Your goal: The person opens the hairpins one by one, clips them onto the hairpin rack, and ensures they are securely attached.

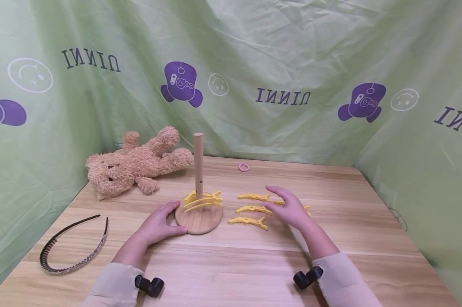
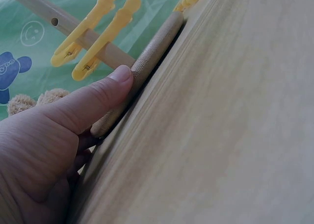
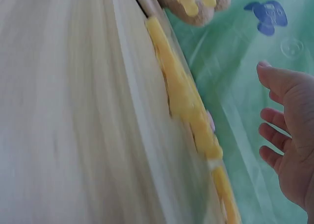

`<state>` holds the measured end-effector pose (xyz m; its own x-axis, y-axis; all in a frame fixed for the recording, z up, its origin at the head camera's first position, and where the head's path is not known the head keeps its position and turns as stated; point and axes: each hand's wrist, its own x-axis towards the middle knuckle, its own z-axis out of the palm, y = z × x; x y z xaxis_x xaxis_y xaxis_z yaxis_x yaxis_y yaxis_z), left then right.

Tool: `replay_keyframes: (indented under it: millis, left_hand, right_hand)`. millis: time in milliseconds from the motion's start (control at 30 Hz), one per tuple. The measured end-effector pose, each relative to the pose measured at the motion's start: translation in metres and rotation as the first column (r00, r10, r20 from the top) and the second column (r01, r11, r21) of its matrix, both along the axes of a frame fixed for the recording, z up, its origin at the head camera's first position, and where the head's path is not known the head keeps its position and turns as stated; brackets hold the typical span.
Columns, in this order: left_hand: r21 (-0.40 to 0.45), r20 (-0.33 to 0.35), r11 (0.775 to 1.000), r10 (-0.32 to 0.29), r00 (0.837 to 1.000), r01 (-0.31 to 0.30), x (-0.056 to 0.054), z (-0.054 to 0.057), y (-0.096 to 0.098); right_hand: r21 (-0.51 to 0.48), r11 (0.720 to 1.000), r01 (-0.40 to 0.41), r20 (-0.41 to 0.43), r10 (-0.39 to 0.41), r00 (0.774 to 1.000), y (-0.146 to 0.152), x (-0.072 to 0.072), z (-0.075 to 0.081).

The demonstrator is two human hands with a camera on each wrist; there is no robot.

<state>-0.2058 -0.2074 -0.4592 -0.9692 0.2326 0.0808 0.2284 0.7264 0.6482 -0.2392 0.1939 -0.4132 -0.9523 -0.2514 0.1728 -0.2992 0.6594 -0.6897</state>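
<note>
My left hand [image 1: 161, 225] grips the rim of a round wooden base [image 1: 200, 224], its thumb at the front edge and its fingers around the left side. From that base rises a wooden post [image 1: 198, 164] with small holes in it. Yellow hair clips [image 2: 105, 45] are attached low on the post, jutting across it. Over several more yellow hair clips [image 1: 250, 209] lying on the table hovers my right hand [image 1: 290, 209], fingers spread apart and holding nothing. In the right wrist view, yellow clips [image 3: 181, 94] lie left of that hand.
On its side at the back left lies a brown teddy bear [image 1: 135, 166]. A dark toothed headband [image 1: 75, 267] is on the table's left part. Toward the back edge sits a small pink ring [image 1: 243, 167]. Green printed curtains [image 1: 284, 128] surround the wooden table [image 1: 231, 273].
</note>
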Motion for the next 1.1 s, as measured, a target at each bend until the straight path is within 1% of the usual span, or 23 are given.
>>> replay_keyframes:
  millis: [133,300,533,700,867,967,1100]
  left_hand:
    - [0.004,0.000,1.000,-0.001,1.000,0.001,0.000,0.000,0.000]
    - [0.008,0.010,1.000,-0.003,1.000,0.002,0.000,0.000,0.000]
    - [0.010,0.019,1.000,-0.004,1.000,0.004,0.001,0.000,0.000]
    - [0.014,0.016,1.000,-0.005,1.000,0.005,0.001,0.000,0.000]
    - [0.017,0.015,1.000,-0.003,1.000,0.003,0.002,0.000,0.000]
    - [0.015,0.014,1.000,-0.001,1.000,0.001,0.002,0.001,0.000]
    - [0.014,0.015,1.000,-0.001,1.000,0.001,0.002,0.001,0.000]
  right_hand:
    - [0.034,0.996,0.079,0.009,-0.080,0.997,0.030,0.003,-0.008]
    - [0.051,0.988,0.145,0.003,-0.145,0.989,0.063,0.008,-0.019]
    - [0.101,0.970,0.219,0.076,-0.227,0.971,0.093,0.010,-0.030]
    - [0.127,0.967,0.219,0.116,-0.234,0.965,0.101,0.009,-0.034]
    - [0.149,0.964,0.221,0.169,-0.245,0.955,0.103,0.009,-0.036]
    - [0.171,0.960,0.223,0.157,-0.250,0.956,0.103,0.009,-0.037]
    - [0.190,0.957,0.221,0.094,-0.242,0.966,0.104,0.009,-0.039]
